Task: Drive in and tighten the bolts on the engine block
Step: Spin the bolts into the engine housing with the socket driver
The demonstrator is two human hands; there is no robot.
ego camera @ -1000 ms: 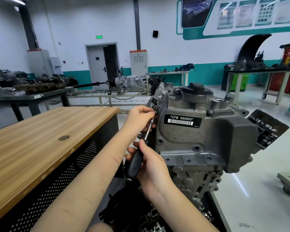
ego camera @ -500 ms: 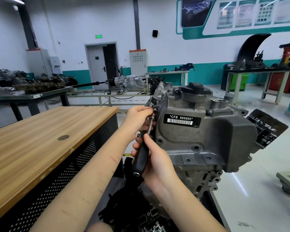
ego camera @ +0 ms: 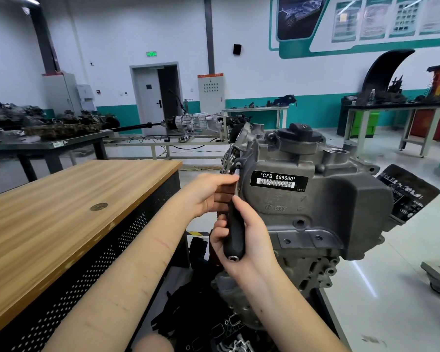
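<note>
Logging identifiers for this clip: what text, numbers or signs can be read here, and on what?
"*CFB 666660*" with a barcode: black label on the engine block.
"VWPT", tiny, at that label's corner: likely, not certain.
Four-ring emblem cast into the block below it.
Green sign over the door, wall posters, black cover: unreadable.

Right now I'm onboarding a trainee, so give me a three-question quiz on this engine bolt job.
1. True or false: the right hand grips the black tool handle.
2. What does the left hand hold? A) the tool's metal shaft near the bolt B) the oil cap C) nothing
3. Fill in: the label on the engine block reads *CFB ______*.

Key: 1 true; 2 A; 3 666660.
</note>
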